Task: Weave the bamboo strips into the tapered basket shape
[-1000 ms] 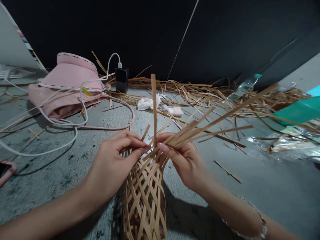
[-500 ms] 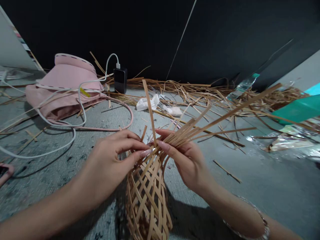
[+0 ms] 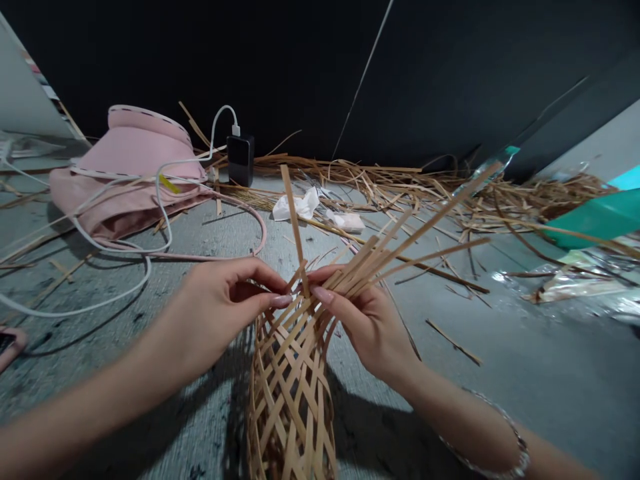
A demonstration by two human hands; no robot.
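Observation:
A woven tube of flat tan strips (image 3: 293, 400), with an open criss-cross weave, stands below my hands, its lower end cut off by the frame. My right hand (image 3: 367, 320) pinches a fanned bundle of loose strip ends (image 3: 380, 260) between thumb and fingers at the top of the weave. One single strip (image 3: 293, 213) rises almost upright between the hands. On the left edge of the weave, my left hand (image 3: 235, 300) has its thumb and fingertips pinched at a short strip end (image 3: 297, 275). The fingertips partly hide the crossing there.
A pink sun visor (image 3: 143, 150) lies at the back left beside a black power bank (image 3: 241, 160) with a white cable (image 3: 167, 227). Crumpled tissue (image 3: 297, 205), scattered strips (image 3: 390, 180), a clear bottle (image 3: 493, 170) and a green sheet (image 3: 590, 217) lie further back. A phone corner (image 3: 13, 343) shows at left.
My left hand has shifted slightly left, bending the short strip end rightward. The fanned bundle and the weave have swung a little to the left with my right hand.

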